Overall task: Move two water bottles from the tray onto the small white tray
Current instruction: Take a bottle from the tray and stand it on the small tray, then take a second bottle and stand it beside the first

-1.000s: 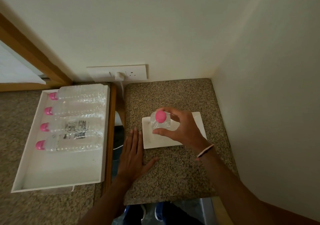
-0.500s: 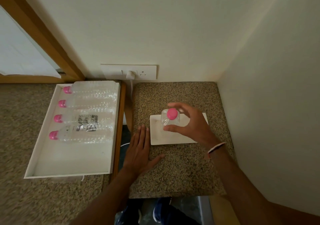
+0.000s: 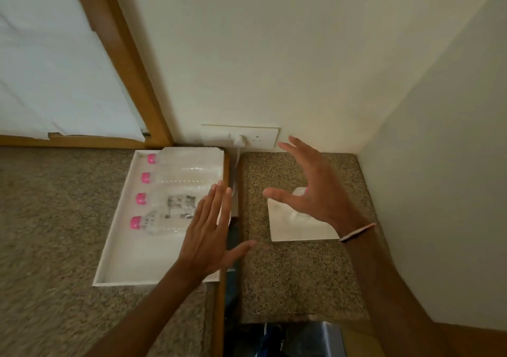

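Several clear water bottles (image 3: 186, 176) with pink caps lie side by side in the big white tray (image 3: 109, 260) on the left counter. The small white tray (image 3: 285, 231) rests on the speckled right counter. One clear bottle (image 3: 299, 191) stands on it, mostly hidden behind my right hand (image 3: 312, 189). That hand hovers above it with fingers spread and holds nothing. My left hand (image 3: 208, 236) is flat and open over the big tray's right edge, just right of the nearest bottles.
A wall socket (image 3: 241, 137) with a white plug and cord sits above the dark gap (image 3: 231, 288) between the two counters. Walls close in behind and on the right. A wooden frame (image 3: 123, 63) runs at the upper left.
My right hand has let go of the bottle on the small tray and lifted, fingers spread. My left hand left the right counter and moved left over the big tray.
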Motion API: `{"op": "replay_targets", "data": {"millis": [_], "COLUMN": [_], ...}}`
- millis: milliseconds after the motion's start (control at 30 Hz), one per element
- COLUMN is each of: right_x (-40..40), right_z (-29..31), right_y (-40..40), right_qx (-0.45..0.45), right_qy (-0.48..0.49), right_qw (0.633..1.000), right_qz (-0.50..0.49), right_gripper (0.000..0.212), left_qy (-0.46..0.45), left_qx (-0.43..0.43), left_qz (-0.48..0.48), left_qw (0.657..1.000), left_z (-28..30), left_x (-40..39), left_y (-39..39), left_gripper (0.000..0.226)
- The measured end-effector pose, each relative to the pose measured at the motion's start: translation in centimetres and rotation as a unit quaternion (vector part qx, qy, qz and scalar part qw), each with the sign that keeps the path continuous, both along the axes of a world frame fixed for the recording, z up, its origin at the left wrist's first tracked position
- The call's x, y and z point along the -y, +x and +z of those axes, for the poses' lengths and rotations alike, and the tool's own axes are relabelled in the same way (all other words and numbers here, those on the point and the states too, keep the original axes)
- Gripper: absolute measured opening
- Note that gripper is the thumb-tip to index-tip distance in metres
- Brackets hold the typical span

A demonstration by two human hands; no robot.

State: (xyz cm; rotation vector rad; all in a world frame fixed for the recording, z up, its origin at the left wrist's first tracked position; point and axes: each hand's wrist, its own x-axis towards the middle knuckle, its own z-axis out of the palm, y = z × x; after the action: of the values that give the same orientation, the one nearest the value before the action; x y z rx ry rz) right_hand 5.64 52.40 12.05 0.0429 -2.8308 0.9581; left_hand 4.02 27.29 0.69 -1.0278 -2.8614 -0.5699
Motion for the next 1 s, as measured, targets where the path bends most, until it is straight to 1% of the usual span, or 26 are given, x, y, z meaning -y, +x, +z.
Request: {"op": "replay_targets", "data": {"millis": [67, 133, 200, 267, 333, 433, 533, 600, 667, 733, 800, 867, 933, 1000], "right_x": [2.0, 5.2, 8.8, 12.7, 16.6, 22.9, 27.9, 30.4, 31.9, 32.7, 32.9, 32.8, 32.5, 31.5], "right_z": [0.3, 0.3, 0.1, -0.6, -1.7, -4.5, -8.0, -10.3, -11.8, -12.5, -12.3, -10.8, -8.4, -5.5], "right_y": [-0.4, -1.1, -1.9, -2.6, -3.1, -3.8, -4.7, -5.5, -6.1, -6.5, -7.0, -7.0, -6.1, -4.9], "right_qx": [-0.006, -0.022, -0.02, -0.013, -0.013, 0.031, 0.083, 0.092, 0.084, 0.077, 0.075, 0.074, 0.026, -0.026], "right_qy": [0.006, 0.014, 0.021, 0.024, 0.016, 0.013, 0.078, 0.171, 0.26, 0.299, 0.295, 0.258, 0.208, 0.134], "right_qw": [1.0, 0.999, 0.999, 0.998, 0.996, 0.992, 0.982, 0.97, 0.954, 0.947, 0.951, 0.962, 0.978, 0.99], "right_qz": [0.008, 0.027, 0.045, 0.061, 0.084, 0.122, 0.149, 0.149, 0.122, 0.087, 0.059, 0.043, 0.014, -0.046], "right_gripper": [0.096, 0.093, 0.092, 0.089, 0.081, 0.07, 0.062, 0.056, 0.045, 0.031, 0.02, 0.016, 0.024, 0.038], "left_qy": [-0.004, -0.018, -0.038, -0.05, -0.063, -0.083, -0.096, -0.108, -0.115, -0.12, -0.125, -0.116, -0.112, -0.108], "left_qx": [-0.013, -0.019, -0.018, -0.001, 0.013, 0.025, 0.027, 0.03, 0.045, 0.06, 0.069, 0.07, 0.068, 0.061], "left_qz": [0.011, 0.027, 0.039, 0.049, 0.061, 0.065, 0.05, 0.041, 0.041, 0.044, 0.051, 0.056, 0.056, 0.054], "left_qw": [1.0, 0.999, 0.998, 0.998, 0.996, 0.994, 0.994, 0.993, 0.992, 0.99, 0.988, 0.989, 0.99, 0.991], "left_z": [0.7, 1.2, 1.3, 1.1, 0.5, -1.0, -2.9, -4.1, -5.0, -5.8, -6.4, -6.8, -7.1, -7.3], "left_x": [3.0, 7.3, 11.9, 16.5, 20.5, 25.9, 28.9, 30.0, 30.4, 30.4, 30.5, 30.4, 30.6, 30.6], "left_y": [-0.3, -1.0, -1.7, -2.2, -2.5, -2.2, -1.7, -1.6, -1.5, -1.4, -1.4, -1.4, -1.5, -1.6], "left_gripper": [0.114, 0.114, 0.116, 0.117, 0.118, 0.116, 0.116, 0.116, 0.118, 0.12, 0.12, 0.118, 0.117, 0.115]}}
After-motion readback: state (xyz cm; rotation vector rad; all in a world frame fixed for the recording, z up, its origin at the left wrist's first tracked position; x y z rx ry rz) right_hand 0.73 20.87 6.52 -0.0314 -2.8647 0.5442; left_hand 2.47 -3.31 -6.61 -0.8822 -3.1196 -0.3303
